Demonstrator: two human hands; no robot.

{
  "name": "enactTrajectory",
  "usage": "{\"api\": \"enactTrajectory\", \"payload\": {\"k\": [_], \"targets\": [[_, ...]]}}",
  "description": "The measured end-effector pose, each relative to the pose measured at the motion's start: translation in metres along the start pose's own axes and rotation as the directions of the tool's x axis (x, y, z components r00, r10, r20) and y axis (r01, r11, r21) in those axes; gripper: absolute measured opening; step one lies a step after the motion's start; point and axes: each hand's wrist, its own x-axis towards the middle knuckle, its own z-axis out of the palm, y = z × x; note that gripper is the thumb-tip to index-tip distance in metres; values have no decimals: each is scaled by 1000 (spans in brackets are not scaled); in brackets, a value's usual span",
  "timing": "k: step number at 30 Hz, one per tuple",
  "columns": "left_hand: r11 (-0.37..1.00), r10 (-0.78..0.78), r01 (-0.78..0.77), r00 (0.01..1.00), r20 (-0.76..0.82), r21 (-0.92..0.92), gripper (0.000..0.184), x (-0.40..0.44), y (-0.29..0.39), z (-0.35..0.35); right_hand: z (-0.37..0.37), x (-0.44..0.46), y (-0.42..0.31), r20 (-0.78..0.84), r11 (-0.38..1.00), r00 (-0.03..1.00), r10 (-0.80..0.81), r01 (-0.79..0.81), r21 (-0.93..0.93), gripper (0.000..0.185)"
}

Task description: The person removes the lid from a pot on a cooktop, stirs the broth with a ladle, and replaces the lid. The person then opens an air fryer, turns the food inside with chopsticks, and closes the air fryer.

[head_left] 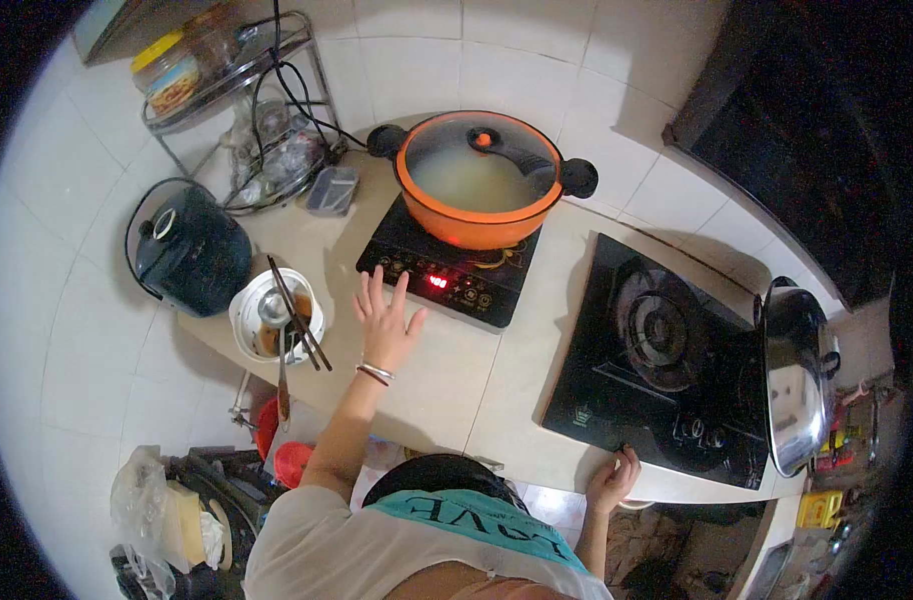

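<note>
Your left hand (385, 330), nearer, spreads fingers at the induction cooker (407, 247); its controls run rightward. Right hand (614, 482) curls, grip unclear.

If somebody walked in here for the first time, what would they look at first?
Probably the big orange pot with its see-through lid, at the back of the counter. Next, the red numbers glowing on the black cooker under it, with the left hand spread at its near edge.

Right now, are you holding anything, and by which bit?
Nothing that I can see. The left hand spreads its fingers at the induction cooker; the right hand curls by the countertop.
</note>
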Motion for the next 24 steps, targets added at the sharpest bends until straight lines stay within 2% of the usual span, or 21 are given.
{"api": "enactTrajectory", "payload": {"k": [5, 9, 12, 15, 18, 24], "targets": [[998, 11, -7, 998, 59, -70, 59, -42, -4, -11, 3, -4, 6, -4, 999, 1000, 24, -24, -22, 20], [990, 78, -62, 990, 120, -128, 55, -85, -18, -29, 0, 3, -4, -32, 999, 999, -23, 21, -49, 18], [977, 48, -26, 994, 96, -212, 48, -114, -38, -26, -1, 3, -7, -22, 997, 1000, -22, 20, -68, 18], [971, 61, -52, 998, 32, -233, 39, -122, -42, -23, -7, 9, -16, 15, 997, 1000, -8, 10, -83, 20], [957, 116, -101, 993, 38, -272, 33, -123, -43, -20, -2, 4, -5, 9, 992, 999, -50, 51, -118, 24], [980, 109, -97, 992, 61, -173, 31, -120, -42, -25, -1, 4, -6, 14, 992, 999, -33, 35, -125, 28]]}}
